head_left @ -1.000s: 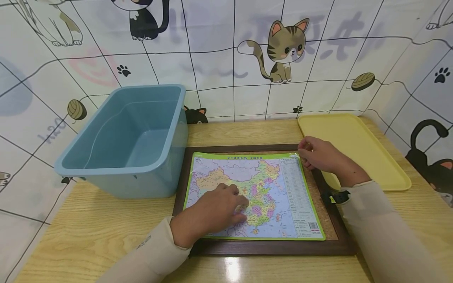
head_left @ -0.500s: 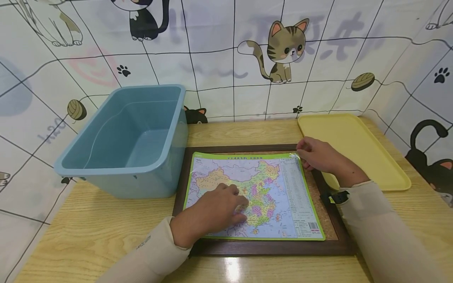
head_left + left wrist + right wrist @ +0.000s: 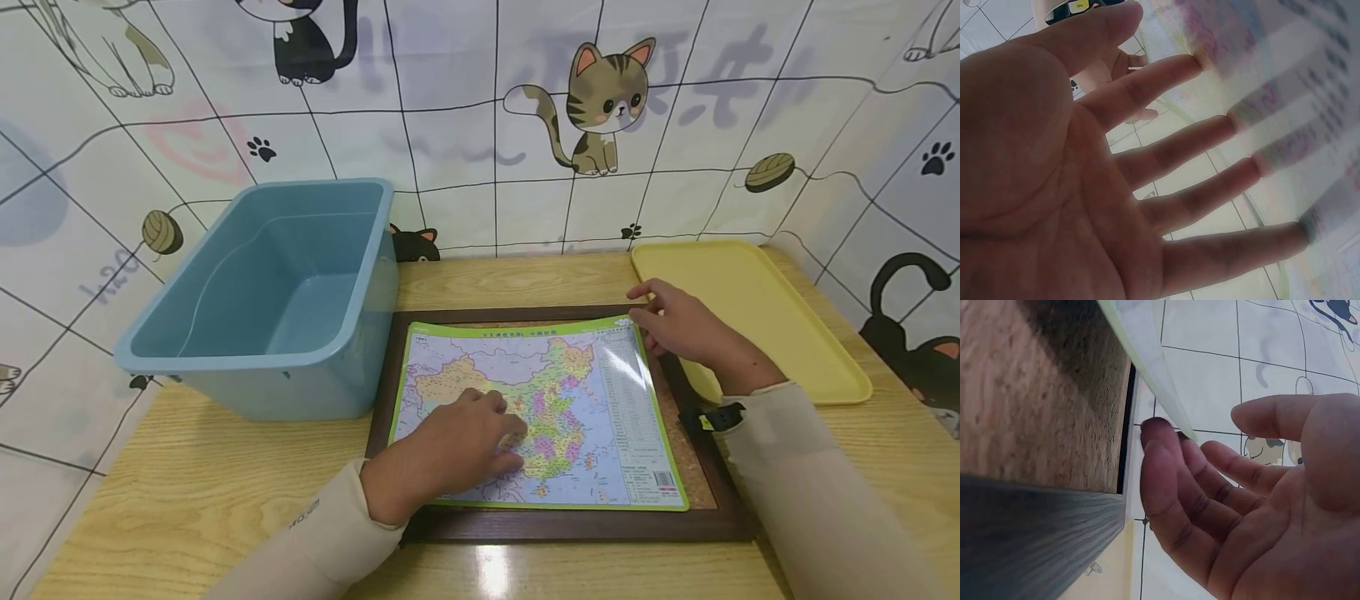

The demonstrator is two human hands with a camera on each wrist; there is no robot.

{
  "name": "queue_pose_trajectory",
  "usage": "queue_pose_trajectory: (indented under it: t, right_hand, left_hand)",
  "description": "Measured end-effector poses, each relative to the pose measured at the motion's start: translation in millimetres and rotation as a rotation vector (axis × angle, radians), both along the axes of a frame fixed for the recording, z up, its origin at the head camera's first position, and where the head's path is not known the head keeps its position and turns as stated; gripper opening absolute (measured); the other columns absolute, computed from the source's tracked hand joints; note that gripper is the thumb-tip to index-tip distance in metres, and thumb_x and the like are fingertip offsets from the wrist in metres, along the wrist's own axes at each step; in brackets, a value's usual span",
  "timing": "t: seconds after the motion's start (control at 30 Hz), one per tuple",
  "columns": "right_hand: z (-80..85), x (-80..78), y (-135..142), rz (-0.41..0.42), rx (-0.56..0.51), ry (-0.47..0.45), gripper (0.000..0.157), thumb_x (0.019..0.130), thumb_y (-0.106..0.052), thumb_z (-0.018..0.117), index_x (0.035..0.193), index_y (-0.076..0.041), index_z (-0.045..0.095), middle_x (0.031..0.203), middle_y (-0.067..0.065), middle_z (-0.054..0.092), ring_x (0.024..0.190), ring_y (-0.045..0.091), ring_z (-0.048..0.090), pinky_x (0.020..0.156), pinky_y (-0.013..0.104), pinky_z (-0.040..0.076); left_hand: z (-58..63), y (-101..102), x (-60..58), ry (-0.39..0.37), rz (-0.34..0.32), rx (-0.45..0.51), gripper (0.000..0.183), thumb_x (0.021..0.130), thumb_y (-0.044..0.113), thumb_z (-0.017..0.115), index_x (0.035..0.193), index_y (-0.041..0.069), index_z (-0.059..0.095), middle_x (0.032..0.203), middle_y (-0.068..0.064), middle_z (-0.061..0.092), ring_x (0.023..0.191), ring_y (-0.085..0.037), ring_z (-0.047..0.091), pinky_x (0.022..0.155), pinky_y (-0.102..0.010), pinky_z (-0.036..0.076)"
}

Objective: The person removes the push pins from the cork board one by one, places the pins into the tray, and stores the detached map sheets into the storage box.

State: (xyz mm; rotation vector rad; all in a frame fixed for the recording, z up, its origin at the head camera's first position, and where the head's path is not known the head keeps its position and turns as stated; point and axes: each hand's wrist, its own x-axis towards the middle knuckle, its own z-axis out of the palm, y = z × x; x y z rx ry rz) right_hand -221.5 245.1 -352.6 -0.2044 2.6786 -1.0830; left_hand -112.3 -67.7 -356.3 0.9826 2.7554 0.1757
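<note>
A glossy map sheet (image 3: pixel 555 400) with a green border lies over a cork board (image 3: pixel 675 417) in a dark brown frame (image 3: pixel 577 525). My left hand (image 3: pixel 457 442) rests fingertips down on the middle of the map; in the left wrist view its fingers (image 3: pixel 1172 140) are spread and their tips meet the sheet. At the map's far right corner is my right hand (image 3: pixel 678 329). The right wrist view has the sheet's raised corner (image 3: pixel 1175 415) at the tips of the loosely bent fingers (image 3: pixel 1160 481), with the thumb standing apart.
On the left stands a deep blue plastic tub (image 3: pixel 247 358), close beside the frame. A yellow tray (image 3: pixel 772 325) lies behind and right of the board, partly under the right forearm. A wall cloth with cartoon cats (image 3: pixel 607 108) rises behind the wooden table (image 3: pixel 187 492).
The map's far right corner has risen a little, and glare now shows near it. My right hand's digits have spread apart. The left hand stays where it was.
</note>
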Motion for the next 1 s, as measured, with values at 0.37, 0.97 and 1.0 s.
queue_pose_trajectory:
  t: [0.37, 0.97, 1.0]
  right_hand:
    - [2.9, -0.3, 0.2, -0.005, -0.084, -0.012, 0.045, 0.106, -0.019, 0.045, 0.146, -0.001, 0.037, 0.122, 0.03, 0.057, 0.074, 0.025, 0.061, 0.068, 0.036, 0.057]
    - [6.4, 2.1, 2.2, 0.11, -0.17, -0.017, 0.032, 0.106, -0.021, 0.05, 0.128, 0.001, 0.058, 0.112, 0.018, 0.068, 0.078, 0.014, 0.062, 0.068, 0.032, 0.051]
    - [6.6, 2.3, 2.3, 0.12, -0.172, -0.02, 0.032, 0.106, -0.021, 0.05, 0.127, 0.001, 0.058, 0.111, 0.018, 0.068, 0.078, 0.014, 0.063, 0.068, 0.032, 0.051]
  left_hand:
    - [0.5, -0.5, 0.8, -0.002, 0.002, 0.004, 0.033, 0.094, 0.042, 0.068, 0.123, 0.025, 0.071, 0.122, -0.004, 0.064, 0.116, -0.027, 0.059, 0.074, -0.039, 0.058]
    - [0.4, -0.6, 1.1, -0.009, -0.001, 0.009, 0.034, 0.094, 0.041, 0.068, 0.124, 0.025, 0.071, 0.124, -0.005, 0.064, 0.119, -0.029, 0.059, 0.077, -0.04, 0.058]
    - [0.4, -0.8, 1.1, -0.009, -0.001, 0.011, 0.034, 0.094, 0.041, 0.068, 0.123, 0.025, 0.071, 0.124, -0.005, 0.064, 0.119, -0.029, 0.059, 0.076, -0.04, 0.058]
